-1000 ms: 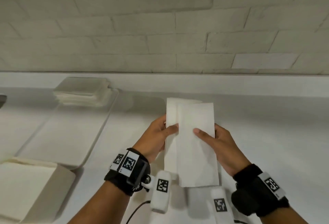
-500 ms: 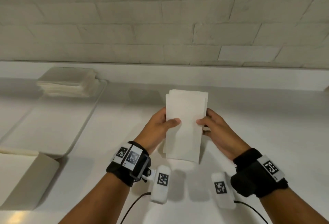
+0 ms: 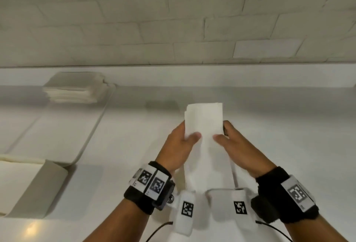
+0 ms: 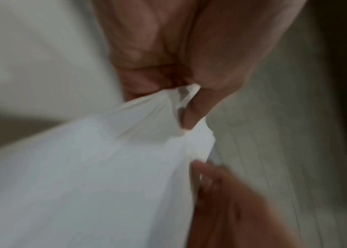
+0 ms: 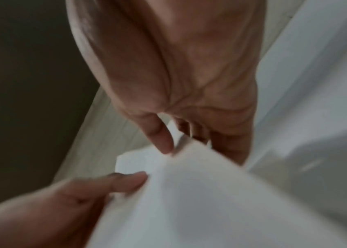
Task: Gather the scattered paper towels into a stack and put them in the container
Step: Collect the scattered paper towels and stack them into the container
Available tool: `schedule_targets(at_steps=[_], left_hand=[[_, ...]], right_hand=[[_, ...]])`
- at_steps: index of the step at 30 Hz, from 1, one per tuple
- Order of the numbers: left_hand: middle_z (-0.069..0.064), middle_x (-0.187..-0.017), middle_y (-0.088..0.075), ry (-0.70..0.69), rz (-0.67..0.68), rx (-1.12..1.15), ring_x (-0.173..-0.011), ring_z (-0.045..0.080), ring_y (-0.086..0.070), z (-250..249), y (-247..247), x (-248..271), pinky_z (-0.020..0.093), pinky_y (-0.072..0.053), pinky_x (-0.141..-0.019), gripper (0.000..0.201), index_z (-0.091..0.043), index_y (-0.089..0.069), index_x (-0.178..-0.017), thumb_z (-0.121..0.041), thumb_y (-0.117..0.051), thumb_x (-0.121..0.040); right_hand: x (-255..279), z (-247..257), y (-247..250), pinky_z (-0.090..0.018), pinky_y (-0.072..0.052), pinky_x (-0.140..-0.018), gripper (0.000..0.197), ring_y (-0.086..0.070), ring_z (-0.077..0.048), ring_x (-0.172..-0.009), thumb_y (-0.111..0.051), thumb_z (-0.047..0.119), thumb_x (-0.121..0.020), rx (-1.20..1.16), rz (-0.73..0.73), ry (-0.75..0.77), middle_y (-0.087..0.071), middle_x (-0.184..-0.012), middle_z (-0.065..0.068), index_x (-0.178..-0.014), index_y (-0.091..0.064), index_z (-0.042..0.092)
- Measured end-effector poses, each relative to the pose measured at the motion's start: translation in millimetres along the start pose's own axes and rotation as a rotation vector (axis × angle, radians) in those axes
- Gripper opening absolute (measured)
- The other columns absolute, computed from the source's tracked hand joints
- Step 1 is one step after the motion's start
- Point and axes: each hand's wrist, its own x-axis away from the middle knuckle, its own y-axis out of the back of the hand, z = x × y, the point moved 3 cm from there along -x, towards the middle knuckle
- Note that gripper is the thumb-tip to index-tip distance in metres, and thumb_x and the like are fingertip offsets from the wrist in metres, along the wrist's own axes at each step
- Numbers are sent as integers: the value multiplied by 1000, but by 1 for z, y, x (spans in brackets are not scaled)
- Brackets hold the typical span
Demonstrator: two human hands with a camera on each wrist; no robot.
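Note:
A small stack of white paper towels (image 3: 205,124) stands upright between my hands above the white counter. My left hand (image 3: 181,143) grips its left edge, thumb on the front. My right hand (image 3: 233,143) grips the right edge the same way, fingers behind. In the left wrist view the paper towels (image 4: 96,167) bunch under my thumb. In the right wrist view the paper towels (image 5: 200,193) are pinched at their corner. A pale open container (image 3: 28,187) sits at the lower left. Another towel stack (image 3: 75,89) lies on the far end of a white tray (image 3: 92,134).
A painted brick wall (image 3: 173,20) rises behind a low ledge at the counter's back. The tray lies left of my hands, with the container in front of it. The counter (image 3: 289,126) to the right shows no objects.
The two offset towels have been squared into one narrower stack. My hands have closed in on its sides and lifted it slightly away from me.

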Motion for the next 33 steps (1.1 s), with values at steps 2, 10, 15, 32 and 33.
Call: schedule_targets(at_steps=[2, 10, 15, 32, 33], left_hand=[[2, -121, -74, 267, 140, 188, -110, 24, -70, 15, -1, 0, 47, -55, -96, 30, -19, -62, -131, -17, -54, -103], [-4, -105, -71, -348, -136, -214, -90, 10, -67, -56, 5, 9, 21, -53, -78, 31, -29, -47, -135, -16, -42, -107], [-17, -108, -66, -334, -180, -116, -96, -4, -64, -29, -19, 17, 11, -49, -79, 28, -34, -45, -128, -16, -44, -107], [-5, -119, -71, -6, -107, 111, -105, 1, -66, 20, -41, 18, 10, -51, -81, 42, -21, -58, -132, 0, -50, -97], [-6, -118, -71, -1, -100, 106, -105, 1, -66, 19, -40, 18, 10, -51, -80, 41, -21, -58, -131, 0, -49, -97]], right_hand=[[1, -13, 0, -42, -47, -87, 14, -61, -31, -95, -48, 37, -91, 40, 48, -100, -62, -112, -14, -102, -51, 28], [14, 46, 7, -17, -52, -76, 27, -59, -1, -100, -43, 13, -102, 46, -301, 368, -58, -113, 14, -120, -45, 33], [3, 12, -5, -32, -49, -92, 30, -53, -14, -114, -40, 12, -97, 49, -262, 235, -53, -123, 3, -123, -39, 26], [17, -35, -15, -24, -36, -96, 41, -44, 0, -114, -38, 2, -95, 24, 21, -28, -39, -127, 1, -124, -29, 30], [17, -33, -15, -26, -38, -98, 42, -45, -2, -114, -37, 2, -95, 37, 27, -23, -39, -128, 0, -124, -29, 30]])
